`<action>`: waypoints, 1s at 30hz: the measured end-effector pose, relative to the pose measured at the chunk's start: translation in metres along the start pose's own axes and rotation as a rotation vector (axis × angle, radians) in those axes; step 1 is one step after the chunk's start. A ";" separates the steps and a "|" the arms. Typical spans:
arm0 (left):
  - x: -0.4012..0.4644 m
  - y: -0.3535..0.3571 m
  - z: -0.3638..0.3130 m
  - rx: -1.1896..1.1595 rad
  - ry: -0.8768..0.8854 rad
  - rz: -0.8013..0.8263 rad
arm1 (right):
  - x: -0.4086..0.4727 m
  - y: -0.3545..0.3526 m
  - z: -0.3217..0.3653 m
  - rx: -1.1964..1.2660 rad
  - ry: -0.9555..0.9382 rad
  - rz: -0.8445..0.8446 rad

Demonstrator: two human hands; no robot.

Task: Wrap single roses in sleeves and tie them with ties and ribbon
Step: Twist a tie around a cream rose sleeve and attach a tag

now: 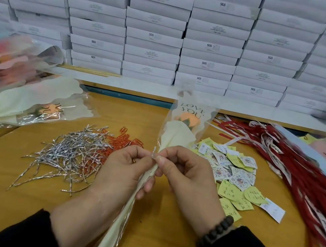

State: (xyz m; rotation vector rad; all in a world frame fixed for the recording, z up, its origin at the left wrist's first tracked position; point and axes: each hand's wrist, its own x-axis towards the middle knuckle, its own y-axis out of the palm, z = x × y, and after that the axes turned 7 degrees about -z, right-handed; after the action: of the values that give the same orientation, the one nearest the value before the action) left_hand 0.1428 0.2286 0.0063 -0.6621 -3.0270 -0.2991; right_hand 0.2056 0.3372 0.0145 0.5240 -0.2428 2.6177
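Sleeved rose (pixel 180 130) is angling up over the worktop (pixel 164 218). Left hand (pixel 127 171) is clamping the gathered neck; right hand (pixel 182 168) is pinching the silver tie (pixel 154 152). Best: be twisting snug, ends together, sleeve pleats held tight.

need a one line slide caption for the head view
Left hand and right hand twist a silver wire tie around a cream-sleeved orange rose.

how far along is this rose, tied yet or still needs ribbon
Done: the orange rose already sits inside its LOVE YOU sleeve. In hand: the left hand and right hand pinch a silver twist tie at the gathered neck. Left: no ribbon on it yet; the red ribbons lie on the table.
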 end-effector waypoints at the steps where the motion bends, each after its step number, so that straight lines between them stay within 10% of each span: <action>1: 0.000 0.000 0.001 0.003 0.001 0.004 | 0.000 0.000 0.000 0.000 -0.005 -0.001; 30: 0.000 0.000 -0.005 -0.103 -0.021 0.028 | 0.002 -0.004 -0.010 0.225 0.249 0.029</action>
State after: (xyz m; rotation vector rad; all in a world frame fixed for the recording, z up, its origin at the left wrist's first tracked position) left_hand 0.1431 0.2275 0.0112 -0.7185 -3.0359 -0.4531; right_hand 0.2023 0.3437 0.0064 0.2623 0.1255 2.7210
